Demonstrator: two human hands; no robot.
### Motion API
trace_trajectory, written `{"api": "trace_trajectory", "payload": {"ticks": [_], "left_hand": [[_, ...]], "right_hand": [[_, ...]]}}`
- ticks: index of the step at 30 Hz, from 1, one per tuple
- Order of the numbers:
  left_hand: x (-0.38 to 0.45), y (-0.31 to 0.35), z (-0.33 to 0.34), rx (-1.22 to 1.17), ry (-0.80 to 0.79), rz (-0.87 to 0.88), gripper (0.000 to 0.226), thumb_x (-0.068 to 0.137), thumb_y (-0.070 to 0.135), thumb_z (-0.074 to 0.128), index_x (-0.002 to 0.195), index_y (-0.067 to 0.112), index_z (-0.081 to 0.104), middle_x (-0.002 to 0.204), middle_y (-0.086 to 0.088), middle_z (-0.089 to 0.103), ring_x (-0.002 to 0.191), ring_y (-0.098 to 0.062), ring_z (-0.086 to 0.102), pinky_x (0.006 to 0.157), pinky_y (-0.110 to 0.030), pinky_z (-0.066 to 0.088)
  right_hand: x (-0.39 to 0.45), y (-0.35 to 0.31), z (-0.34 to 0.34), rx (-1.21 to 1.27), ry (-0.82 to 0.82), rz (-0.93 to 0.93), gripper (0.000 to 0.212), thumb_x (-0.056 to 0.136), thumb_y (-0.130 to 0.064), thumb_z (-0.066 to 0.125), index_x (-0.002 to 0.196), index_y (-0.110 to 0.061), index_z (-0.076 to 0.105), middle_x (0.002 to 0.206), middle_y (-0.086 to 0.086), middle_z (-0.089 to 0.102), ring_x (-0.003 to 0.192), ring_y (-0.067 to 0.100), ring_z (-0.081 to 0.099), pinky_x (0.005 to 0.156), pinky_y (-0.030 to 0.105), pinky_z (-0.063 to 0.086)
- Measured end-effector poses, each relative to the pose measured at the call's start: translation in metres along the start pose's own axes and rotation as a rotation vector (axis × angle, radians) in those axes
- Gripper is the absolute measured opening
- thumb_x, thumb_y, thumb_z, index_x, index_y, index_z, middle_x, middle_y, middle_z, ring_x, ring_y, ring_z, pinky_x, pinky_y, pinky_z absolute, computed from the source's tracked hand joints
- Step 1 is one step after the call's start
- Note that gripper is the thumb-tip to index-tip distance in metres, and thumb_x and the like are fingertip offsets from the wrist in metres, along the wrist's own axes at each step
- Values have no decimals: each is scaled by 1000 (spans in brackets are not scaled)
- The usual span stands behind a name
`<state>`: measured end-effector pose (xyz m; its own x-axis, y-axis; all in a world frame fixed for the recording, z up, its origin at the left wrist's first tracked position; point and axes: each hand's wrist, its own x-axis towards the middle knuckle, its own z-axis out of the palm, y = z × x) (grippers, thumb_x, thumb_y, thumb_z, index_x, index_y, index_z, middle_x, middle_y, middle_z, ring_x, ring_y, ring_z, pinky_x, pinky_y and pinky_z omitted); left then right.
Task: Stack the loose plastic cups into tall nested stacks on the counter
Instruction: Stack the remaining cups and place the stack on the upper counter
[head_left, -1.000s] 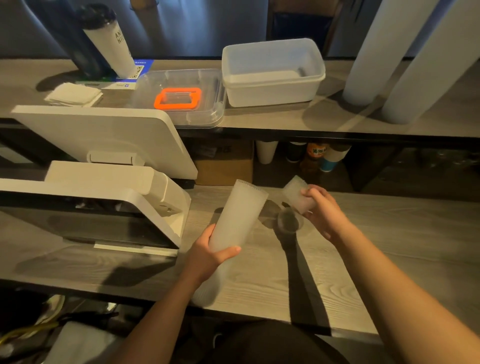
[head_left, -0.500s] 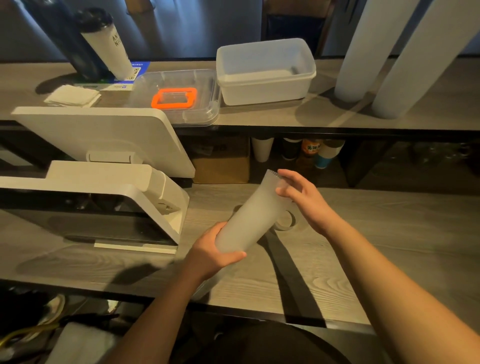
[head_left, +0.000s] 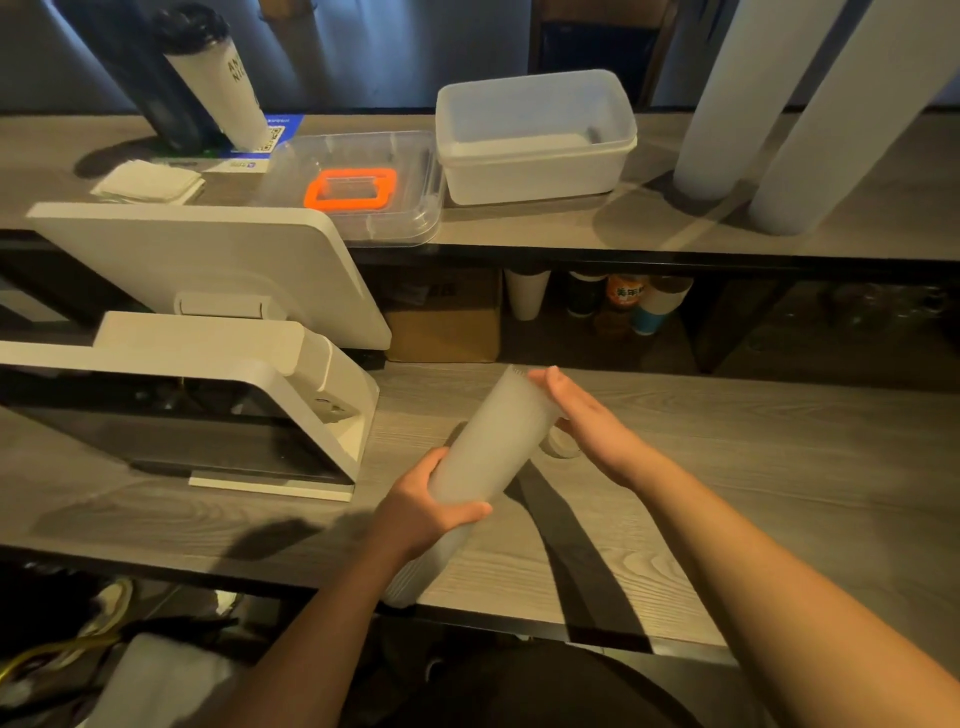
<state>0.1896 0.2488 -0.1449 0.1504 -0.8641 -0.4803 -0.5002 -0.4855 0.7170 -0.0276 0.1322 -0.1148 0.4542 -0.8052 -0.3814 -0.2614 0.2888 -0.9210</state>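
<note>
A long nested stack of frosted plastic cups (head_left: 485, 447) lies tilted over the lower counter (head_left: 727, 467), its open end pointing up and away. My left hand (head_left: 426, 506) grips the stack around its middle. My right hand (head_left: 587, 421) has straight fingers and presses flat against the stack's top end. A single loose clear cup (head_left: 561, 446) sits on the counter just below my right hand, partly hidden by it. Two tall white cup stacks (head_left: 743, 98) stand on the upper shelf at the back right.
A white point-of-sale terminal (head_left: 208, 322) fills the left of the counter. On the upper shelf (head_left: 519, 228) are a white plastic tub (head_left: 535, 140), a clear lid with an orange handle (head_left: 353, 187), folded napkins (head_left: 148, 181) and a lidded tumbler (head_left: 218, 78). Cups and a box stand under the shelf.
My right hand brought the loose cup it held to the stack's top and now presses it in with flat fingers. The stack has tilted further to the right.
</note>
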Motion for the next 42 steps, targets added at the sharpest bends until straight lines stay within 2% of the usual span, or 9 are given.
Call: {"api": "trace_trajectory", "payload": {"ticks": [3,6,13,19,24,26,29,37,42], "left_hand": [[0,-1,1,-35,8,-43,92,51,65,81,133,35,50,117,11,58,104,-12,59,91,-43,55],[3,-2,2,-88,31,-75,96,50,66,81,135,33,50,118,10,60,105,-13,60,91,-44,56],[4,9,0,-135,37,-71,87,58,51,81,136,27,49,116,9,59,100,-8,58,73,-26,50],[1,16,-3,-142,33,-71,81,55,52,75,127,34,42,108,18,53,94,0,54,65,-19,43],[6,7,-3,-133,33,-97,84,72,37,86,142,24,42,123,4,54,99,-3,53,70,-22,45],[8,7,-4,-94,36,-96,81,76,33,84,144,22,40,123,4,53,96,-2,52,68,-20,42],[10,13,-5,-25,24,-75,84,77,36,83,146,23,38,122,5,50,93,-3,49,64,-16,38],[13,26,-6,62,-53,7,86,73,40,86,145,27,40,119,10,49,96,-3,51,67,-15,39],[14,27,-7,72,-75,24,87,72,42,86,144,29,40,122,8,49,106,-10,51,74,-21,43]], "right_hand": [[17,16,-9,28,175,90,79,90,-78,37,150,-27,41,152,-4,46,134,12,45,116,38,33],[30,43,-21,-166,357,158,69,91,-60,59,147,-23,42,147,5,49,127,21,51,104,39,46],[47,90,-38,-601,227,225,116,69,-40,89,158,-25,17,162,5,26,148,30,27,117,52,33],[63,101,-43,-711,82,192,104,66,-36,91,149,-34,29,151,-1,38,137,27,40,110,49,43],[65,87,-40,-212,217,206,63,85,-32,77,139,-23,46,132,1,53,107,18,58,82,28,55],[60,70,-40,59,273,169,43,91,-42,69,127,-21,57,127,5,60,104,18,61,88,32,54],[51,42,-46,293,238,99,45,94,-53,58,126,-21,62,123,8,68,113,24,65,98,40,53],[26,-6,-44,199,172,-117,49,92,-57,58,128,-24,65,122,1,68,117,19,62,99,37,50],[15,-9,-38,13,218,-162,47,89,-53,62,132,-34,57,129,-10,57,120,4,50,91,22,42]]}}
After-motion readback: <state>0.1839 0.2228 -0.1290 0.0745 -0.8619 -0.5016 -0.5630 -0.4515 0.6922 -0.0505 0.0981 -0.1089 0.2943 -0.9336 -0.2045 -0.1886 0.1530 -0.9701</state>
